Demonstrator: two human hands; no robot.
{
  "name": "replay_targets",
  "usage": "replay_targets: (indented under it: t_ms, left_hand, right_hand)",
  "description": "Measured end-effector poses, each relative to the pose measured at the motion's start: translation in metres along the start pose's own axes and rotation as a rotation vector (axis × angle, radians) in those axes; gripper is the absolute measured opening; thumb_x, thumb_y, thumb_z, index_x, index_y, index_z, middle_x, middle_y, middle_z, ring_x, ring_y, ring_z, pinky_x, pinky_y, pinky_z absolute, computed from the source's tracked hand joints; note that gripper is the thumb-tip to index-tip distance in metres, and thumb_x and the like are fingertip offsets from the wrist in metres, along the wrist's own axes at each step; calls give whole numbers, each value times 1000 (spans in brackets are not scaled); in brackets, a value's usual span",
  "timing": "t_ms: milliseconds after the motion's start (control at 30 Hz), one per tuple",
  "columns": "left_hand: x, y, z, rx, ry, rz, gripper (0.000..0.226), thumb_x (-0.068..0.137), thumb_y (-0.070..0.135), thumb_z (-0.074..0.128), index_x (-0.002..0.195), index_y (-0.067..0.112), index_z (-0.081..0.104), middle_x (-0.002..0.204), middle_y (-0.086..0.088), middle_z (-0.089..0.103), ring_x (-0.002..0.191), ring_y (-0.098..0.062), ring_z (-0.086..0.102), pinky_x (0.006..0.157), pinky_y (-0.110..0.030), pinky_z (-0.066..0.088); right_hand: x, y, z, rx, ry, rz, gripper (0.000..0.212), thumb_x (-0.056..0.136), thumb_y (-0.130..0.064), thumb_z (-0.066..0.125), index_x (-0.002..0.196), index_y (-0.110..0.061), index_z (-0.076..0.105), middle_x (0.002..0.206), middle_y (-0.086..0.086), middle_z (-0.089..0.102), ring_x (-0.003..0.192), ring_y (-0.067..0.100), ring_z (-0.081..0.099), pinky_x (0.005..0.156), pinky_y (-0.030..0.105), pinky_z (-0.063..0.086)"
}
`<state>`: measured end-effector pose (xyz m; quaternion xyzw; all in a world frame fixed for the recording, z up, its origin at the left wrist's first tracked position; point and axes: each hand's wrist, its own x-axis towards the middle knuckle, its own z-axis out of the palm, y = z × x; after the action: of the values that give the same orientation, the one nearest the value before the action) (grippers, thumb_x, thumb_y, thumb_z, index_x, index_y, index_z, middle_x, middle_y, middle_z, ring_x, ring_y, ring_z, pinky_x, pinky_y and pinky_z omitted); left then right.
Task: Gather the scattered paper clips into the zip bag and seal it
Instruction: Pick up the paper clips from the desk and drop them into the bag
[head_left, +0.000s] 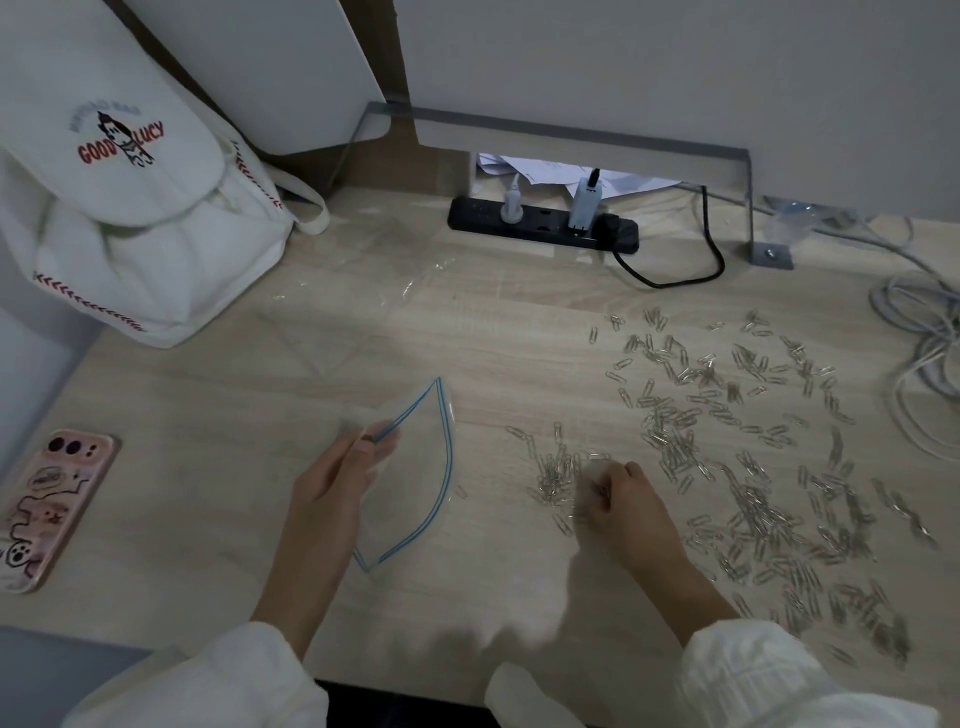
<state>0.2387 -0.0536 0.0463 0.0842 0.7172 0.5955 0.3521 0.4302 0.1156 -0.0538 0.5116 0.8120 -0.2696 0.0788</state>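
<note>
paper clips (748, 467) crowd right; zip bag (415, 467) mouth open.

Home study desk (467, 322): power strip (543, 228), backpack (130, 208), phone (49, 506).

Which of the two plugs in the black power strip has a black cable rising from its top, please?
The taller white adapter on the right of the black power strip; the smaller white plug to its left carries a white cable instead.

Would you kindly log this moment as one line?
left hand: holds bag open | right hand: pinching clips | bag: unsealed | most clips on desk
</note>
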Motion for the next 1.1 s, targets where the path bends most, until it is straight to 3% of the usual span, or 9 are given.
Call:
replay_targets:
  t_ms: [133, 233, 300, 467, 567, 767, 900, 1033, 1100]
  left_hand:
    - [1, 1, 0, -8, 9, -1, 29, 96, 13, 41, 114, 7, 63, 112, -5, 68, 108, -6, 61, 102, -28, 41]
    - [2, 1, -1, -19, 22, -4, 28, 96, 13, 42, 111, 9, 65, 110, -2, 69, 104, -2, 62, 102, -28, 41]
    - [3, 0, -2, -22, 29, -7, 28, 96, 13, 42, 111, 9, 65, 110, -1, 69, 103, 0, 62, 101, -26, 42]
    - [2, 0, -1, 7, 43, 12, 27, 97, 13, 40, 109, 13, 65, 111, -3, 68, 106, -6, 61, 99, -27, 42]
    - [4, 1, -3, 7, 60, 26, 27, 96, 13, 42, 108, 14, 66, 108, -2, 69, 106, -7, 61, 92, -20, 45]
    - [3, 5, -18, -9, 117, 83, 26, 95, 16, 43, 104, 19, 67, 107, 4, 70, 105, -2, 61, 79, -4, 44]
    - [3, 8, -20, -11, 112, 105, 26, 95, 17, 43, 105, 19, 67, 106, 6, 70, 104, -1, 62, 87, -12, 46]
    - [3, 7, -18, 13, 101, 101, 28, 96, 17, 42, 111, 15, 65, 107, 4, 70, 103, 0, 62, 86, -8, 46]
    - [3, 7, -17, 8, 88, 86, 28, 95, 17, 43, 111, 15, 65, 109, 3, 70, 105, -2, 62, 86, -11, 47]
  right_hand:
    - [-3, -9, -15, 273, 63, 86, 2, 82, -8, 59, 81, -6, 58, 80, 7, 55, 75, 22, 50, 58, 22, 28]
    - [-10, -38, -34, 543, 34, 96, 3, 80, -6, 60, 78, -8, 61, 74, 5, 62, 76, 28, 62, 68, 22, 48]
    - [-23, -69, -50, 720, -12, 6, 8, 81, -2, 59, 77, -8, 63, 70, 5, 62, 70, 24, 66, 74, 36, 55]
    - [-59, -146, -69, 942, -184, -261, 14, 85, 3, 56, 80, -10, 60, 61, -5, 61, 58, 11, 65, 61, 21, 55]
    - [-64, -164, -62, 784, -170, -399, 13, 87, -8, 57, 89, -20, 60, 87, -1, 66, 74, 11, 66, 70, 19, 55]
    - [-28, -129, -32, 617, 212, -322, 16, 90, -8, 49, 95, -19, 60, 100, 1, 62, 89, 17, 61, 76, 22, 48]
    - [-16, -104, 28, 41, -25, -472, 45, 96, -37, 31, 128, -12, 49, 140, 8, 45, 128, 27, 44, 104, 29, 34]
    - [-10, -95, 76, -304, -103, -609, 50, 90, -40, 32, 126, -13, 54, 136, 6, 52, 124, 24, 51, 102, 40, 43]
    - [-8, -84, 82, -388, -121, -612, 53, 94, -43, 24, 130, -13, 50, 138, 5, 50, 126, 22, 49, 109, 39, 29]
